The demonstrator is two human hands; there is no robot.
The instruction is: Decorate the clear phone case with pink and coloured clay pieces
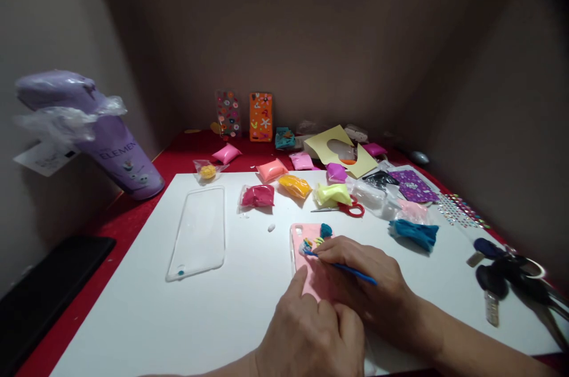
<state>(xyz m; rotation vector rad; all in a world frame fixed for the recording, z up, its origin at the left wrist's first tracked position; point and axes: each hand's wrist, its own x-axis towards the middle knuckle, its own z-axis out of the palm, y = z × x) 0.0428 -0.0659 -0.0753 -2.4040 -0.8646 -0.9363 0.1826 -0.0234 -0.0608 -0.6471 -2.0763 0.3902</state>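
Note:
A pink-covered phone case [317,282] lies on the white board, partly hidden under both hands. My right hand [367,267] pinches a thin blue modelling tool [355,272], its tip at a small white, orange and teal clay figure [306,245] on the case. Beside that figure are yellow-green striped clay [319,241] and a dark teal clay lump [326,230]. My left hand [311,329] is closed over the lower part of the case, one finger stretched along its left side; its other fingertips are hidden. A small white clay piece [271,227] rests just beyond.
A clear phone case [200,235] lies left. Several clay packets, including a yellow one [333,194], line the back near red-handled scissors [353,207]. At right are a teal packet [414,235], rhinestones [462,211] and keys [493,282]. A purple tumbler [120,152] stands at left.

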